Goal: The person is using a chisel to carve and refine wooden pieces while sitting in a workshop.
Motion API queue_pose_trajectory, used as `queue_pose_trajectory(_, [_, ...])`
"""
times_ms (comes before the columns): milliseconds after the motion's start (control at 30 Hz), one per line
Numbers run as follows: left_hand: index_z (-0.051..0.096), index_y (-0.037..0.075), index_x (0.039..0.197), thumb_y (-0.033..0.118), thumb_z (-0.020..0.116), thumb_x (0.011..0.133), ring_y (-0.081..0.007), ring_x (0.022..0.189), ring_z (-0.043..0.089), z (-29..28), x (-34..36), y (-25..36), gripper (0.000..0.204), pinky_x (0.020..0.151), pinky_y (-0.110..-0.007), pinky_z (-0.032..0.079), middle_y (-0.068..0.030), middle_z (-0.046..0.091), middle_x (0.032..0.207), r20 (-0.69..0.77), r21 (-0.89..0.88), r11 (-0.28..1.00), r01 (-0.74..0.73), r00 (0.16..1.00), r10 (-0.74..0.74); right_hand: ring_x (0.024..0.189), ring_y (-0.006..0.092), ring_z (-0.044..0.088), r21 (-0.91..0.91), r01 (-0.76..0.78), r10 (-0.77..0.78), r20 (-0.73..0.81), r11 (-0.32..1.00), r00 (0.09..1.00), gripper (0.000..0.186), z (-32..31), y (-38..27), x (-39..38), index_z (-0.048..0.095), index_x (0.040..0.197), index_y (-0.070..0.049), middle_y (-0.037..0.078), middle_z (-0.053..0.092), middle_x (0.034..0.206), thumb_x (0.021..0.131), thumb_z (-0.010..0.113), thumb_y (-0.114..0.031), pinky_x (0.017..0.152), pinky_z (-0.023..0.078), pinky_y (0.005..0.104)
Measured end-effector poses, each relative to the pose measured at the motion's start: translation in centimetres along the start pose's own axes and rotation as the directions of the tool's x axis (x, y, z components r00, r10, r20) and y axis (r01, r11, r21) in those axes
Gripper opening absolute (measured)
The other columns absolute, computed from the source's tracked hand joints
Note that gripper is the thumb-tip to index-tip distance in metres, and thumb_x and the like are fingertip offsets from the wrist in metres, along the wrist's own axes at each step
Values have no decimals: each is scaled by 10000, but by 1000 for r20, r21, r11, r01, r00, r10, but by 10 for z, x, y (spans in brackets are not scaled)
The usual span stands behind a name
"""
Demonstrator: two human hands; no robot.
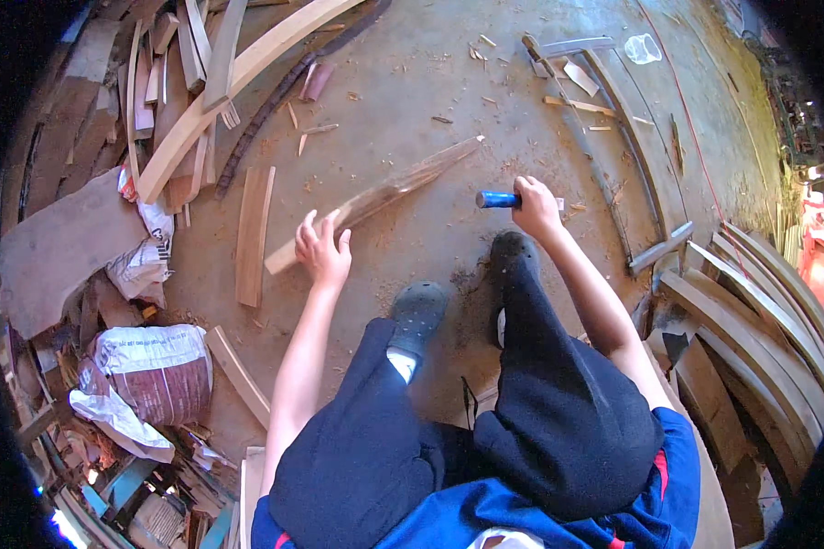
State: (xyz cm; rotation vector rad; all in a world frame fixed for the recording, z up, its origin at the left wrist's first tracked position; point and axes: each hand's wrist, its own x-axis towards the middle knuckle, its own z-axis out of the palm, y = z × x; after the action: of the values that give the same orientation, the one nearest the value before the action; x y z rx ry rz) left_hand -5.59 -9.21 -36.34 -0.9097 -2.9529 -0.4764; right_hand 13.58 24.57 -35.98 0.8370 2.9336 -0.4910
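A long split piece of wood with a rough, pointed far end lies slantwise in front of me on the floor. Over its near part is my left hand, fingers spread and bent; whether they touch the wood I cannot tell. My right hand is closed around a short blue cylindrical tool with a dark end, held to the right of the wood and above my shoe. The fist hides the tool's middle, so its kind is unclear. Left of my left hand lies a flat board.
Piled boards and a curved beam fill the left, near a printed sack. At the right are a wooden frame, a clear plastic cup and stacked curved timbers. Wood chips litter the concrete floor.
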Motion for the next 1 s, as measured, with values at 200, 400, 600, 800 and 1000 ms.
queue_pose_trajectory(200, [478, 226, 1230, 238, 664, 739, -377, 1243, 274, -7, -30, -3, 524, 1027, -512, 229, -134, 262, 1385, 115, -54, 989, 136, 985, -129, 861, 367, 551, 233, 95, -110, 53, 968, 993, 244, -10, -12, 1, 533, 866, -56, 163, 546, 861, 627, 547, -4, 726, 456, 437])
queue_pose_trajectory(400, [354, 274, 1346, 234, 673, 731, -367, 1284, 244, -9, -17, -29, 694, 1044, -508, 222, -131, 234, 1430, 108, -17, 995, 98, 990, -95, 691, 273, 599, 647, 22, 26, -65, 762, 998, 116, -28, -47, 37, 574, 765, -45, 119, 621, 740, 707, 656, -104, 676, 470, 340])
queue_pose_trajectory(600, [429, 341, 1279, 231, 681, 737, -299, 1112, 431, 0, 21, -38, 608, 945, -462, 340, -95, 458, 1147, 261, 9, 1000, 6, 965, -8, 712, 80, 535, 933, -139, 11, 144, 332, 990, 119, -31, -77, 61, 572, 753, -71, -20, 582, 747, 711, 682, -82, 653, 435, 250])
queue_pose_trajectory(800, [472, 310, 1222, 116, 688, 714, -285, 991, 461, 10, 6, -27, 586, 865, -426, 382, -78, 459, 1036, 235, -40, 999, -2, 972, 12, 736, 82, 531, 871, -9, -39, 32, 491, 999, 121, -21, -78, 54, 584, 788, -58, -5, 596, 778, 711, 677, -71, 672, 431, 242])
queue_pose_trajectory(1000, [475, 315, 1203, 100, 672, 718, -284, 972, 454, 9, -17, -17, 566, 852, -427, 369, -74, 445, 996, 243, -69, 997, -28, 969, 44, 744, 85, 539, 913, -38, -24, 52, 406, 998, 110, -23, -75, 48, 589, 803, -56, 3, 613, 790, 714, 653, -66, 674, 436, 244])
